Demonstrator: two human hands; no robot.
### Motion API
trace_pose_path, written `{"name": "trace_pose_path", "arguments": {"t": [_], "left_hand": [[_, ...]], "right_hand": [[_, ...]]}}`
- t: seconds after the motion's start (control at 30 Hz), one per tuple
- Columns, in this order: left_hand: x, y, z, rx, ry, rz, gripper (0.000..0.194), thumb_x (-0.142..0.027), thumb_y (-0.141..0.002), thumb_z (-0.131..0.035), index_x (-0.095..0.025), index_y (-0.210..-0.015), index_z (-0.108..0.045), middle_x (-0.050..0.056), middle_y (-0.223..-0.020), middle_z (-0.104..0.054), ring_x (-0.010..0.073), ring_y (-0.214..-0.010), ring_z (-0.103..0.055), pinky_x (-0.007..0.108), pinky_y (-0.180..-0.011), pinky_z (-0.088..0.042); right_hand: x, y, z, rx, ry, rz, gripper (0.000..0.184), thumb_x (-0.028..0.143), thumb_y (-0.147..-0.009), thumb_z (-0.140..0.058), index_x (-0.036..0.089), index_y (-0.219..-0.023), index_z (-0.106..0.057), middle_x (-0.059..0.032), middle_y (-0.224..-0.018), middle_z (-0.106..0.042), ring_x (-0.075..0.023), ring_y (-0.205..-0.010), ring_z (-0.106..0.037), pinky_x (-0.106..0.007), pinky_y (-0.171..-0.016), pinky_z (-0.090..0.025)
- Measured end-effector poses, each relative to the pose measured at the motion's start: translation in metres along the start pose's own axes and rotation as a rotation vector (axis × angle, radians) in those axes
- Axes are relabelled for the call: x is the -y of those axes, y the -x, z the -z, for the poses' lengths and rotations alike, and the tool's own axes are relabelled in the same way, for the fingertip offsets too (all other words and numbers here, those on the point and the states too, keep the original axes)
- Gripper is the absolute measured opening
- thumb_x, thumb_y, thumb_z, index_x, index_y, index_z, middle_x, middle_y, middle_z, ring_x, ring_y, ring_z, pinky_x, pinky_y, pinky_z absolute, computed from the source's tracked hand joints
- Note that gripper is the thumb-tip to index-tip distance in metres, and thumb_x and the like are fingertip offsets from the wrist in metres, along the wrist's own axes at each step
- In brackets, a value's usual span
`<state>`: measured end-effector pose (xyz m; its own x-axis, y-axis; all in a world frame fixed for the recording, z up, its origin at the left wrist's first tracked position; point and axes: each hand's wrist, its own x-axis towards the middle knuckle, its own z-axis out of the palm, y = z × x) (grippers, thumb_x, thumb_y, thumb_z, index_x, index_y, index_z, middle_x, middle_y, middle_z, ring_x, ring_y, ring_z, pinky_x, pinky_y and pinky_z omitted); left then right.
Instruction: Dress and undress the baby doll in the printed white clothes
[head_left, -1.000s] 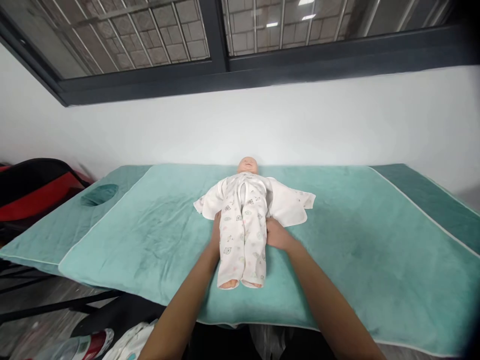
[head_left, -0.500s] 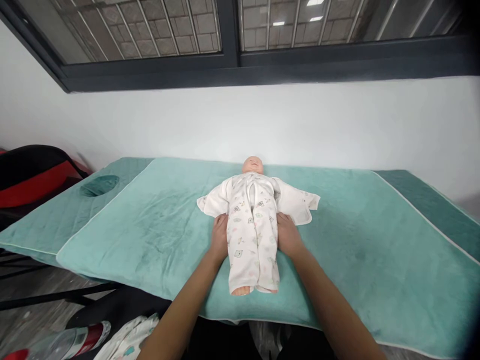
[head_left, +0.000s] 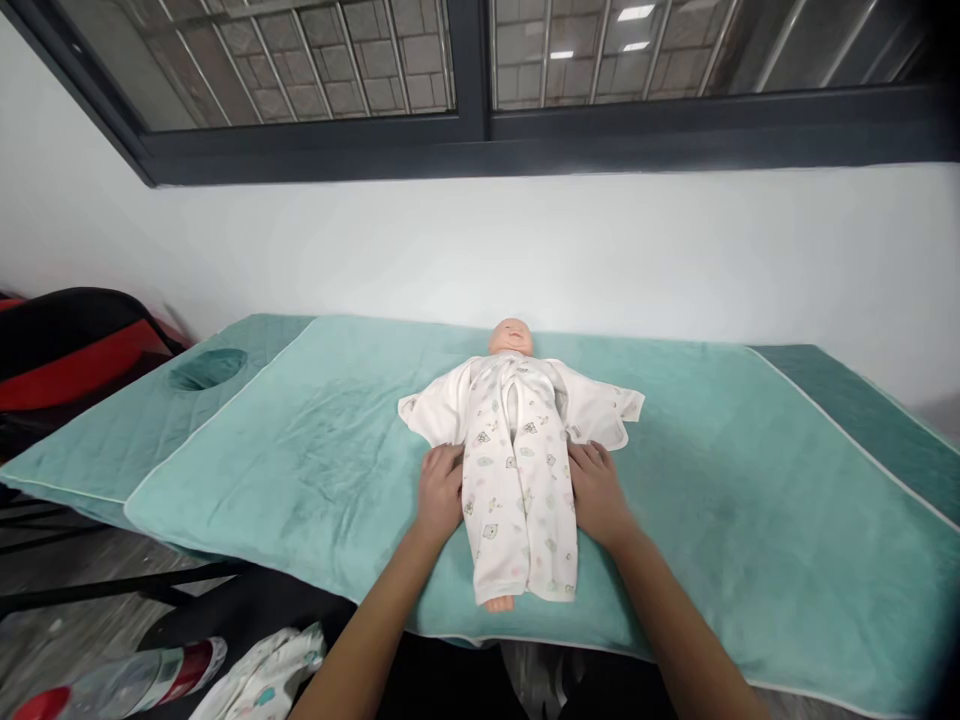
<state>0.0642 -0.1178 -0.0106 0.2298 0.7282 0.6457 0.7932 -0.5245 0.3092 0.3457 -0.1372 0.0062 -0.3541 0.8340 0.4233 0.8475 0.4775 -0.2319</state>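
Observation:
A baby doll [head_left: 511, 337] lies on its back on a teal towel [head_left: 315, 450], head toward the wall. It wears a white top with spread sleeves and white printed trousers [head_left: 519, 500]; one foot shows at the cuffs. My left hand [head_left: 440, 487] rests flat on the towel against the left side of the trousers, fingers stretched out. Against the right side of the trousers lies my right hand [head_left: 596, 487], fingers also stretched out toward the top's hem. Neither hand holds anything.
The towel covers a padded table [head_left: 862, 400] with a face hole [head_left: 208, 369] at the left, set against a white wall under a dark-framed window. A red and black bag [head_left: 67, 350] sits at far left. On the floor lie a bottle [head_left: 127, 680] and printed cloth [head_left: 262, 675].
Both hands slid down from the doll's waist and now lie flatter beside the trousers. The trouser cuffs now cover one foot. The view shifted a little to the left.

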Motion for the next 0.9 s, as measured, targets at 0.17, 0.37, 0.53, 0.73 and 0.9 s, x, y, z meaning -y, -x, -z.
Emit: {"name": "trace_pose_path", "arguments": {"t": [0.17,0.37,0.53,0.73,0.9], "left_hand": [[0.001,-0.002,-0.001,-0.152,0.070,0.199,0.026,-0.014,-0.090,-0.045,-0.020,-0.103,-0.067,0.012,-0.115,-0.059,0.0255,-0.109,-0.054,0.044,-0.094,-0.047],[0.008,-0.012,-0.007,-0.182,0.065,0.404,0.024,-0.031,-0.093,-0.052,-0.019,-0.112,-0.060,0.013,-0.121,-0.052,0.0272,-0.119,-0.051,0.045,-0.103,-0.044],[0.025,-0.019,-0.009,-0.217,0.114,0.641,0.036,-0.037,-0.087,-0.059,-0.020,-0.119,-0.053,0.014,-0.144,-0.031,0.0295,-0.136,-0.038,0.045,-0.108,-0.043],[0.056,-0.043,-0.001,-0.203,0.064,0.773,0.042,-0.038,-0.082,-0.064,-0.017,-0.118,-0.052,0.017,-0.134,-0.043,0.0303,-0.130,-0.045,0.048,-0.108,-0.041],[0.070,-0.055,0.001,-0.103,-0.013,0.870,0.042,-0.044,-0.084,-0.061,-0.019,-0.117,-0.055,0.014,-0.122,-0.056,0.0282,-0.104,-0.061,0.046,-0.091,-0.048]], "right_hand": [[0.000,0.002,-0.001,0.003,-0.005,-0.030,0.027,0.020,-0.093,-0.050,0.023,-0.116,-0.064,-0.0087,-0.119,-0.063,-0.0271,-0.119,-0.048,-0.051,-0.117,-0.013],[-0.005,0.003,-0.001,0.011,0.033,-0.006,0.022,0.014,-0.096,-0.043,0.019,-0.095,-0.065,-0.0079,-0.095,-0.066,-0.0239,-0.095,-0.056,-0.042,-0.101,-0.035],[-0.013,0.009,0.011,0.101,-0.103,0.041,0.025,0.023,-0.100,-0.043,0.021,-0.088,-0.065,-0.0062,-0.086,-0.065,-0.0224,-0.085,-0.057,-0.035,-0.079,-0.043],[-0.078,0.005,0.023,-0.150,-0.241,-0.300,0.028,0.042,-0.097,-0.047,0.021,-0.109,-0.061,-0.0101,-0.110,-0.065,-0.0238,-0.096,-0.061,-0.036,-0.084,-0.047],[-0.119,-0.008,0.020,-0.100,-0.118,-0.645,0.039,0.052,-0.092,-0.048,0.019,-0.103,-0.066,-0.0103,-0.093,-0.069,-0.0246,-0.082,-0.062,-0.034,-0.071,-0.044]]}}
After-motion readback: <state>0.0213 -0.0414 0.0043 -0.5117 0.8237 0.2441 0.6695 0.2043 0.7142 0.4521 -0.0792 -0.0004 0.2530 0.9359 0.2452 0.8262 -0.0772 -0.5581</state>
